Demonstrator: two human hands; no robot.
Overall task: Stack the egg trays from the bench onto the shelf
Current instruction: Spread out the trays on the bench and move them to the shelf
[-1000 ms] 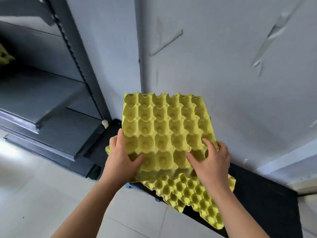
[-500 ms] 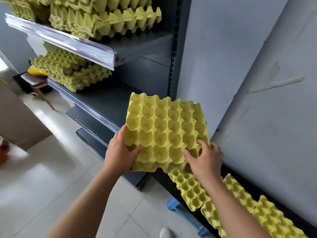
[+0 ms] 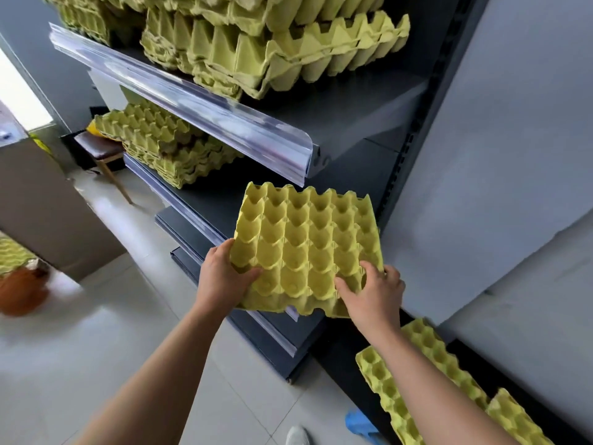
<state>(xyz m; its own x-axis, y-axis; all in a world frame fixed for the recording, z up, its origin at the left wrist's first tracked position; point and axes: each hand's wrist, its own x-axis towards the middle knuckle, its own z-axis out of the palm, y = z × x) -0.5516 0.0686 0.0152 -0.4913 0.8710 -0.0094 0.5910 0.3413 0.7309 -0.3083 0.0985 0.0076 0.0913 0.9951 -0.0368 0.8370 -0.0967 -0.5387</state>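
Observation:
I hold a yellow-green egg tray (image 3: pixel 308 248) in the air in front of the dark shelf unit, cups facing up. My left hand (image 3: pixel 224 277) grips its near left edge, thumb on top. My right hand (image 3: pixel 373 293) grips its near right corner, fingers curled into the cups. The tray hangs over the front edge of the lower shelf (image 3: pixel 221 203). More egg trays (image 3: pixel 426 374) lie on the black bench (image 3: pixel 340 358) at the lower right. Stacks of egg trays sit on the upper shelf (image 3: pixel 272 49) and on the lower shelf (image 3: pixel 167 146) further left.
Clear plastic strips (image 3: pixel 199 110) run along the shelf fronts. A grey wall panel (image 3: pixel 500 155) stands to the right of the shelf upright. A small stool (image 3: pixel 102 152) and a brown pot (image 3: pixel 22 293) are on the tiled floor at the left. A blue object (image 3: pixel 359 422) lies under the bench.
Both hands have carried the tray up from the bench and leftward to the shelf unit; the view has swung left and closer to the shelves. The grip is unchanged.

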